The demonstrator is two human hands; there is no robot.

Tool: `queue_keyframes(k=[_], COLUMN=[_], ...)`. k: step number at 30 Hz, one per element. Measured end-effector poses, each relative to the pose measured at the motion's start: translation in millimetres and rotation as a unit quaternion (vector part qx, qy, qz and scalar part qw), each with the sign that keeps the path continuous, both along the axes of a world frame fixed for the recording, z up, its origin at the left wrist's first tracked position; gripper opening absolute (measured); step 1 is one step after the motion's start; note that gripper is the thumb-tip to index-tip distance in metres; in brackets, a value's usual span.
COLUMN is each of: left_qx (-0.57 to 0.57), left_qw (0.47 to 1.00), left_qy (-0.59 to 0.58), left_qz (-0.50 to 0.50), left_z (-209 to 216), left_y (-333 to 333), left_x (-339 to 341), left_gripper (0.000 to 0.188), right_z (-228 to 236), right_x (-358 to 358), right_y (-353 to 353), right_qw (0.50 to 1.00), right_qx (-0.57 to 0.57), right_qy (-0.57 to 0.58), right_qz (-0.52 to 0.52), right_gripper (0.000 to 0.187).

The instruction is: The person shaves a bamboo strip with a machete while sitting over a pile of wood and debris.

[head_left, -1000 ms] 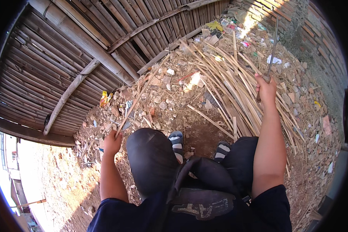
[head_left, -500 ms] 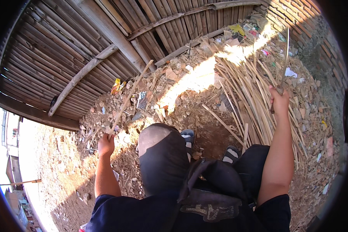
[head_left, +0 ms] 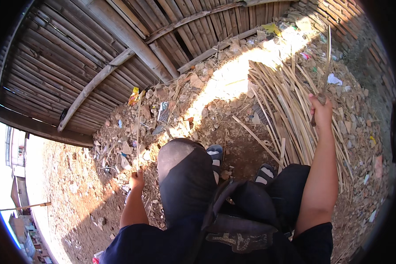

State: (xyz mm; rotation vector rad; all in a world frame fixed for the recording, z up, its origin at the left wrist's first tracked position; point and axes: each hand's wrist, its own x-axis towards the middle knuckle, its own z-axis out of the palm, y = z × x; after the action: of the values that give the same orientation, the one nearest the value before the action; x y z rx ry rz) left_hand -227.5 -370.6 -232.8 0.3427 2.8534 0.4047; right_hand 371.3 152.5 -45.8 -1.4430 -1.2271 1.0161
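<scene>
My left hand [head_left: 137,180] is closed round the lower end of a thin bamboo strip [head_left: 138,132], which points up and away from me beside my left knee. Off to the right, my right hand [head_left: 322,113] grips the handle of a long-bladed knife [head_left: 328,61], its narrow blade pointing away toward the brick wall. Beneath and left of that hand lies a pile of split bamboo strips [head_left: 290,110] on the ground. One loose strip [head_left: 257,140] lies slantwise at the pile's near left side.
A bamboo-slat wall [head_left: 66,66] with round poles rises at the far left. On the right stands a brick wall [head_left: 374,48]. Stones and scraps of litter cover the ground [head_left: 83,189]. My sandalled feet [head_left: 215,156] are between the pile and my knees.
My left hand has drawn nearer to my knee and lower, and the strip has swung from a slant to nearly upright in view. My right hand still holds the knife, shifted slightly.
</scene>
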Motion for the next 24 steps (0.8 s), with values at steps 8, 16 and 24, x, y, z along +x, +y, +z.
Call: queue_keyframes(k=[8,16,24], left_qx=[-0.031,-0.010,-0.055], left_qw=[0.998,0.993,0.995], left_qy=[0.054,0.062,0.024], left_qz=[0.030,0.099,0.078], left_z=[-42,-29,-53], left_y=[-32,-52,-115], left_x=[47,88,107], left_gripper=[0.055,0.047,0.048], right_z=[-6,-19,-18], right_x=[8,22,11], right_y=[5,10,9], right_qw=[0.998,0.998,0.997], right_qx=[-0.010,0.008,-0.010], right_qy=[0.053,0.052,0.048], right_qz=[-0.027,-0.044,-0.066], right_gripper=[0.025,0.024,0.027])
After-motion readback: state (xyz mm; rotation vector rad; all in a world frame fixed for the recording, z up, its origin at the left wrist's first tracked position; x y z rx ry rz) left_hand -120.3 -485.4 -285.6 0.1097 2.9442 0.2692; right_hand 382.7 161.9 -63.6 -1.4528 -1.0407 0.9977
